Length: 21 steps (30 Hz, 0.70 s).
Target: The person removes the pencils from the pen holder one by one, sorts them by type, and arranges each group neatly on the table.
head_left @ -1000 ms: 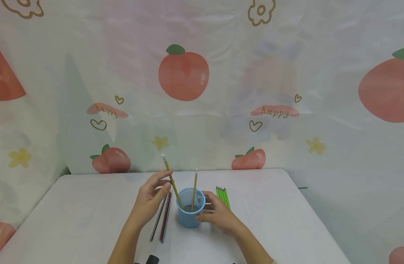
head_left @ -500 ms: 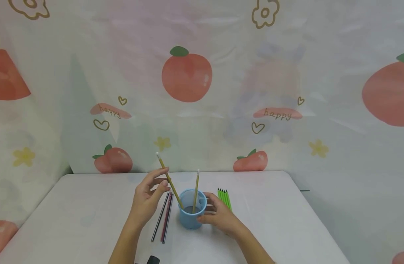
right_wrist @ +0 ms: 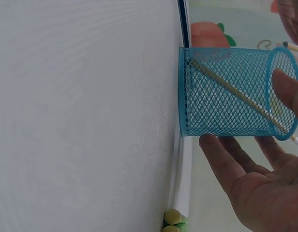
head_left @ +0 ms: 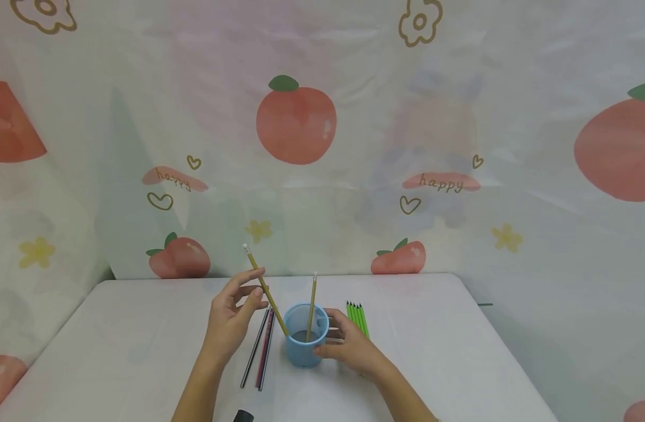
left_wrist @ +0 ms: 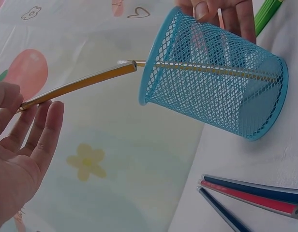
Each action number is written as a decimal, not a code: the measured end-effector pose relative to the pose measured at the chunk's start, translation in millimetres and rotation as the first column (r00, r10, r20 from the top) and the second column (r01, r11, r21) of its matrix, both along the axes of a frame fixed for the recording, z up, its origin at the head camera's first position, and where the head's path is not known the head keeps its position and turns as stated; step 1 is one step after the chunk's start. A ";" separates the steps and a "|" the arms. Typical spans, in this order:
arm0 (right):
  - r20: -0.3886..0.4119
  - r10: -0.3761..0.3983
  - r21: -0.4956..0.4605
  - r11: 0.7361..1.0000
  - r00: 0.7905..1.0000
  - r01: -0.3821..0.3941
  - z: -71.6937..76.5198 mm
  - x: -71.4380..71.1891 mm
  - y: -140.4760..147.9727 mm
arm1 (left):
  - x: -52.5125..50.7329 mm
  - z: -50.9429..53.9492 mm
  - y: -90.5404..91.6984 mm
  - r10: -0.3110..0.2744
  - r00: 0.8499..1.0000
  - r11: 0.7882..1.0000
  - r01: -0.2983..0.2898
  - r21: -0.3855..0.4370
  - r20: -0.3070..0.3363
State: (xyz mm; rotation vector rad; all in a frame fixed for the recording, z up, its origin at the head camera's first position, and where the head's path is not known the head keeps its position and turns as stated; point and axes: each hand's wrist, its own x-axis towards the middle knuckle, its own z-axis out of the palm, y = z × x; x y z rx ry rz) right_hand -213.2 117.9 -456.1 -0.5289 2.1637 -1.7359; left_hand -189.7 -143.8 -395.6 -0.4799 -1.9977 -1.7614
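My left hand (head_left: 229, 319) pinches a yellow pencil (head_left: 264, 288) near its middle, white eraser end up and tilted left. In the left wrist view the lower end of this pencil (left_wrist: 91, 86) shows a flat, unsharpened face just outside the rim of a blue mesh pen cup (left_wrist: 212, 82). The cup stands upright on the table, and my right hand (head_left: 351, 346) holds it from the right, thumb near the rim in the right wrist view and fingers along the side (right_wrist: 258, 179). Inside the cup leans another yellow pencil (head_left: 311, 305).
Dark and red pencils (head_left: 264, 351) lie on the white table (head_left: 159, 346) left of the cup. Several green pencils (head_left: 358, 316) lie to its right, partly behind my right hand. A black object (head_left: 243, 416) shows at the bottom edge. A fruit-patterned cloth (head_left: 322, 223) hangs behind.
My left hand has moved slightly left with the pencil, which tilts more. Its lower end has shifted from over the cup's mouth to the left rim. The right hand and cup stay about where they were.
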 end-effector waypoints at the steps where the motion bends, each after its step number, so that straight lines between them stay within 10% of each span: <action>1: 0.000 0.000 0.000 1.000 1.000 0.000 -0.1 -0.1 -0.1 | 0.0 0.0 -0.5 0.001 1.000 1.000 -0.001 0.002 0.000; 21: -0.008 -0.004 0.003 1.000 1.000 0.004 -1.2 -0.3 -0.4 | -1.0 1.9 -17.5 0.064 0.995 0.997 -0.067 0.048 0.075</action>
